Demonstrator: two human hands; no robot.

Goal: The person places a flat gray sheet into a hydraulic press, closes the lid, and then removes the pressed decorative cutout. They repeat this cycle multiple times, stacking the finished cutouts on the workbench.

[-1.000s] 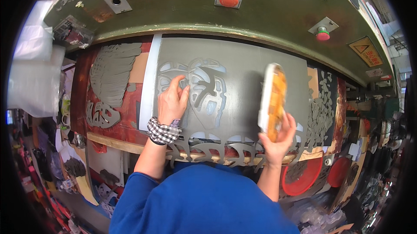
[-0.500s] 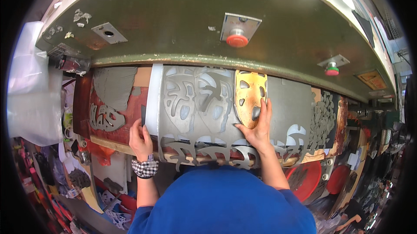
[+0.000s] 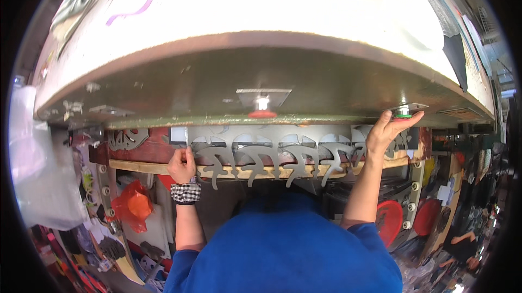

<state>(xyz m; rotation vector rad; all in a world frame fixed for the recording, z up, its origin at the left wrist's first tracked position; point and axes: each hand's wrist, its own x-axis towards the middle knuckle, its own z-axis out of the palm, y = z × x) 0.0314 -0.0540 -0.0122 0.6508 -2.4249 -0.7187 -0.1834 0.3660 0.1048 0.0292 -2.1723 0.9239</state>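
Observation:
My right hand is raised to the green push button on the machine's dark green front, with its fingers stretched along the button's underside. My left hand is closed with curled fingers at the front edge of the red board, just below a white strip. Whatever it may grip is hidden. Between my hands lies a grey sheet with curved cut-outs; its ragged front strips hang over the wooden edge. The sheet's far part is out of sight under the machine.
A red push button sits mid-front on the machine. A cut grey piece lies at the left of the board. Below are an orange-red plastic bag and a round red container. Clear plastic sheeting hangs at left.
My right hand has left the yellow cutting die and risen right to the green button. The machine's overhang now covers the die and most of the sheet. My left hand's fingers have curled in.

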